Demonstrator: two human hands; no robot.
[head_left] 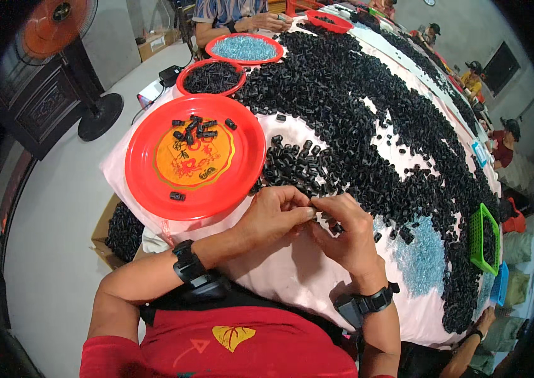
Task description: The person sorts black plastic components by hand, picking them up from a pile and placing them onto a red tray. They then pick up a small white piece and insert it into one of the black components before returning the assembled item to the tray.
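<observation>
Left hand (270,217) and right hand (350,233) are meeting over the near part of the cloth-covered worktop (298,271). Both grips are closing, thumb against fingers, on a small dark piece (313,205); fingers are hiding most of it, so its exact form cannot be told. A black fitting (337,228) is showing just under the right fingers; whether it is being held or is lying on the cloth is unclear.

Just beyond the hands, a loose heap of black fittings (295,164) is lying on the cloth, joining a broad spread that is running far along the worktop. To the left, a red plate (144,151) with a printed orange centre is bearing a cluster of black fittings near its far side and a single one near its near rim. Behind it, a red bowl (185,88) is holding slender black pieces, and a red tray (210,47) is holding clear bluish pieces. More such pieces are lying in a patch (428,258) right of the hands, with a green basket (474,242) standing beyond. A co-worker's hand (267,23) is resting near the tray.
</observation>
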